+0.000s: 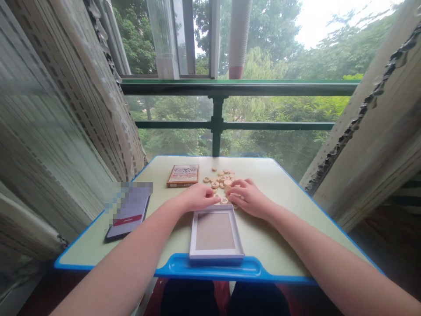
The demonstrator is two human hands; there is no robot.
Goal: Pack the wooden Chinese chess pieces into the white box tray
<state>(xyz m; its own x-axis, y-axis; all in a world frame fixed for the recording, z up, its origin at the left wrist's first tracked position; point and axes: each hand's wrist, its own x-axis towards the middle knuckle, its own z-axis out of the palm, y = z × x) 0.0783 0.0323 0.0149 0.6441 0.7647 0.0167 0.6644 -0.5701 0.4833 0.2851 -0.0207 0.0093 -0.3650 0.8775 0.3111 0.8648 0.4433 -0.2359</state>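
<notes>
Discs (215, 184) loose in a cluster on the table (279, 245), beyond the open tray (215, 232); none seen inside it. Left hand (197, 196) at cluster's near edge, fingers curled, grip unclear. Right hand (252, 200) over right side, fingers bent, parted.

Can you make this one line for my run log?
left hand: by wooden discs | right hand: fingers spread over discs | white tray: empty, nearer the person | flat box: beyond left hand | phone: at left

Both arms reach forward — left hand (201, 196), right hand (247, 196) palms down.
</notes>
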